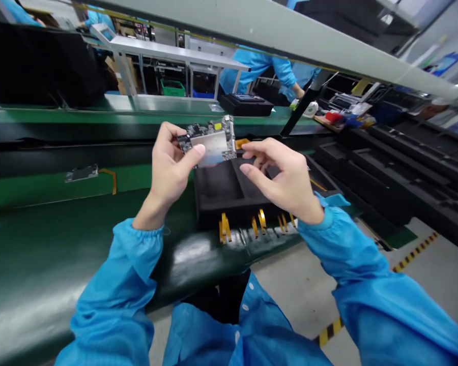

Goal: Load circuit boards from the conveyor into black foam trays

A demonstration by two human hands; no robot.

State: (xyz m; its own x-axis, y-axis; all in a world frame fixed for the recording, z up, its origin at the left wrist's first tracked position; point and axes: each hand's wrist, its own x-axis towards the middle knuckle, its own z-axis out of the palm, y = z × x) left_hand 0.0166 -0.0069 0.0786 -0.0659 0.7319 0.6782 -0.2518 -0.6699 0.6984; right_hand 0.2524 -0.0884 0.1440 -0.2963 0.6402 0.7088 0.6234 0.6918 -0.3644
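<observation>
Circuit board (209, 145) held up above black tray (218, 184). Left hand (171, 165) clamped on board, thumb over silver plate. Right hand (280, 173) by orange ribbon (241, 143) at board's right edge; can't tell if gripping. Orange strips (224, 229) hang over tray's near side. Tray sits on glossy green bench (61, 249); flat dark part (82, 173) left of tray. Beyond tray: green crate (172, 88), co-worker in blue (248, 68). Right of tray: black foam blocks (397, 178), floor (290, 290) with striped tape (330, 330).

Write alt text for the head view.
The left hand holds a circuit board above a black tray on a green bench; the right hand has its fingertips at an orange strip beside the board.
</observation>
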